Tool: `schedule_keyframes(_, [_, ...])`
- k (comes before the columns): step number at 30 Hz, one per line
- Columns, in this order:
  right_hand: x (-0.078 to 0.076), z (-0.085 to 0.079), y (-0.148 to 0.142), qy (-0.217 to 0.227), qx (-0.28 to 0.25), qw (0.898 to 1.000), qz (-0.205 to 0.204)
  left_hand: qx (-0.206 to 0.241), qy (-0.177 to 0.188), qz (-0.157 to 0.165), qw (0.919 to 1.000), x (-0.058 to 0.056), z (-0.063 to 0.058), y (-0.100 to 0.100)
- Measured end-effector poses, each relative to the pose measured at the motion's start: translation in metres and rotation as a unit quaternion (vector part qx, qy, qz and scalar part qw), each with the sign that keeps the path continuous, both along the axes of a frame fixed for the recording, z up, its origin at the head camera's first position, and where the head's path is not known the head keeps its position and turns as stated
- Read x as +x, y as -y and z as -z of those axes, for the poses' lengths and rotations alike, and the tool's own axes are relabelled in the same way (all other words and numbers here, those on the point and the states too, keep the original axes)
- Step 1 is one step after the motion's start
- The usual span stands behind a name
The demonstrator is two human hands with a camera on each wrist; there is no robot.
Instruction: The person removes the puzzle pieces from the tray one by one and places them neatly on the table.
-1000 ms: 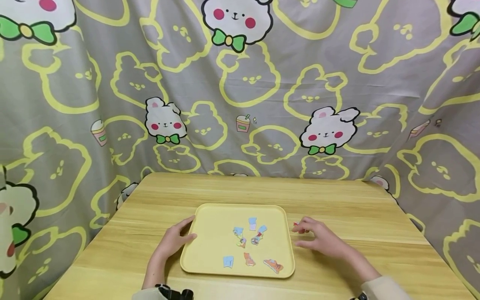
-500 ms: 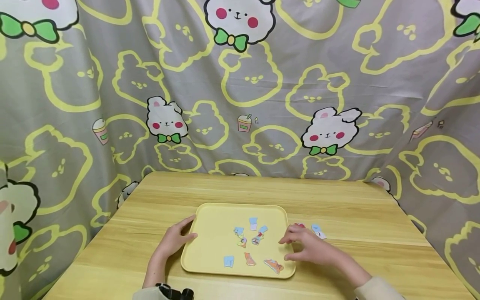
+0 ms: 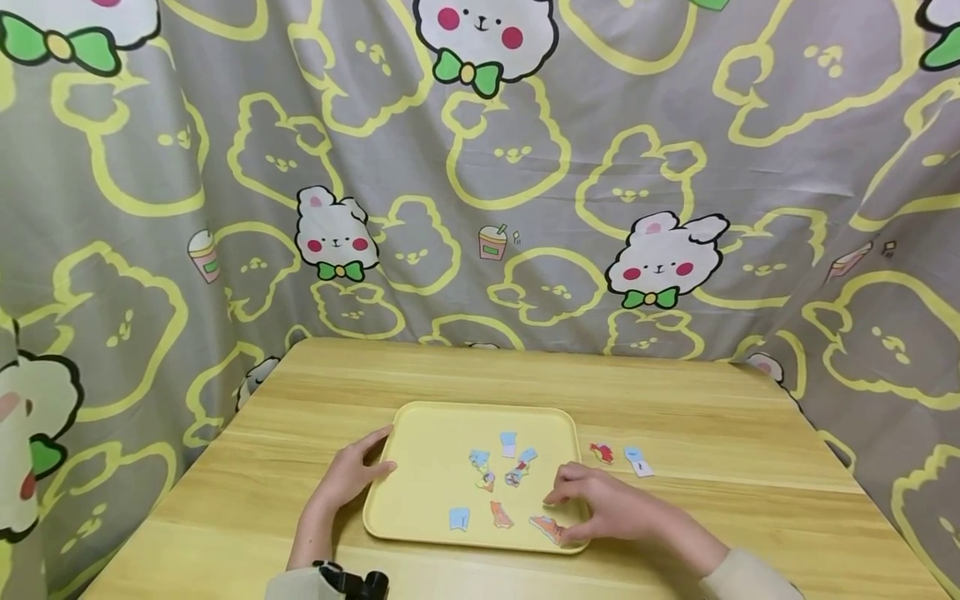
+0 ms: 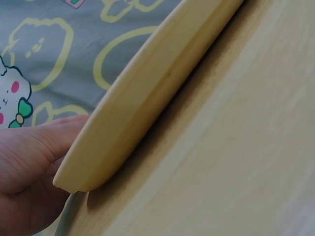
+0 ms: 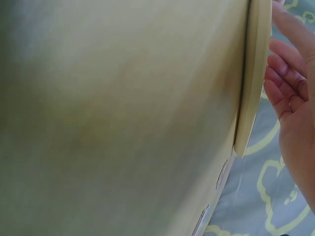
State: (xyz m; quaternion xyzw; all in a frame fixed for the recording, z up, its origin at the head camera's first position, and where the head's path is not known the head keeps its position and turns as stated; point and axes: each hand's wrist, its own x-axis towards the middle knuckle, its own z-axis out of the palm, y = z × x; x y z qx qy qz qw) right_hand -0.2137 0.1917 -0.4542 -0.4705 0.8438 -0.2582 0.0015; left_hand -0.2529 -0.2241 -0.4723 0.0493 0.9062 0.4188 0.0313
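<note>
My left hand [image 3: 347, 475] rests at the left side of the yellow tray [image 3: 420, 508], thumb and fingertips at its rim. In the left wrist view, part of the left hand [image 4: 29, 167] shows behind the raised tray edge. My right hand [image 3: 603, 502] is over the tray's right front corner, thumb and fingers apart. Its thumb is right at an orange puzzle piece [image 3: 546, 527]. Another orange piece [image 3: 500, 515] and a light blue piece [image 3: 459, 518] lie nearby on the tray. The right wrist view shows loosely bent fingers [image 5: 288, 81] past the tray edge.
Farther back on the tray lie several puzzle pieces, among them a blue-and-lilac piece [image 3: 508, 444] and a multicoloured one [image 3: 519, 468]. Right of the tray, a red piece [image 3: 602, 452] and a blue-and-white piece [image 3: 639, 462] lie on the wooden table [image 3: 712, 417]. A patterned curtain [image 3: 525, 250] hangs behind.
My right hand has moved left and toward me, from beside the red piece to over the tray's front right corner. The red and blue-and-white pieces are uncovered. The left hand stays put.
</note>
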Motion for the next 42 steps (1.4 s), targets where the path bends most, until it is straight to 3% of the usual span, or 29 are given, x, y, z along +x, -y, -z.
schedule_keyframes(12, [-0.0022, 0.0004, 0.0064, -0.039, 0.02, 0.998, -0.041, -0.005, -0.001, 0.001, 1.0, -0.0036, -0.0033, -0.0018])
schedule_keyframes(23, [-0.0025, 0.0002, 0.0092, -0.064, 0.026, 0.997, -0.039, -0.005, 0.001, 0.003, 1.0, -0.0026, -0.0053, -0.0029])
schedule_keyframes(30, [-0.003, 0.003, 0.0101, -0.078, -0.041, 0.995, -0.038, -0.008, 0.002, 0.003, 1.0, -0.0006, -0.0045, -0.0025])
schedule_keyframes(37, [-0.0023, 0.003, 0.0061, -0.017, -0.105, 0.994, 0.024, -0.013, 0.002, 0.003, 0.9999, 0.0006, -0.003, -0.002])
schedule_keyframes(42, [-0.0044, 0.0048, 0.0028, -0.012, -0.154, 0.987, 0.05, -0.012, 0.001, 0.003, 0.9999, 0.0006, -0.0016, -0.0011])
